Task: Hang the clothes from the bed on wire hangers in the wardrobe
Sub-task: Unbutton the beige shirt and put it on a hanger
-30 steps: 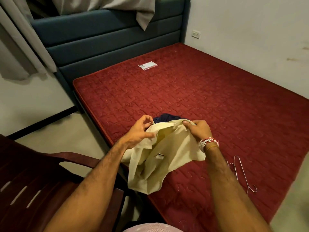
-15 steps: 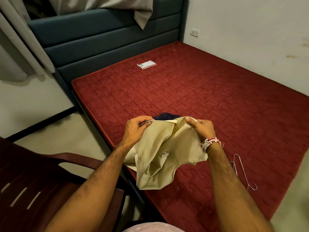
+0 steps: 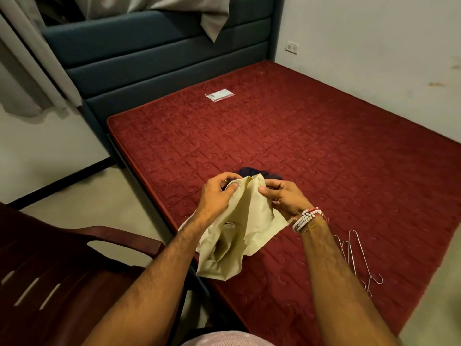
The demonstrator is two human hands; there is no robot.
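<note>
Fingers [image 3: 230, 187] of the left hand [image 3: 215, 198] and the right hand [image 3: 284, 199] pinch the top edge of the pale yellow cloth garment [image 3: 249, 221], closer together than a second ago, over the red quilted mattress [image 3: 324, 158]. Probably they seek its opening for the thin wire hangers [image 3: 354, 255] nearby.

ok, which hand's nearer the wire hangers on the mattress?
Right. The right hand grips the cream garment up and left of the wire hangers; the left hand grips it farther left.

The red mattress [image 3: 324, 158] before me carries a white packet [image 3: 220, 95] upper centre, a dark garment [image 3: 249, 171] mid-frame, and wire hangers [image 3: 356, 255] lower right.
</note>
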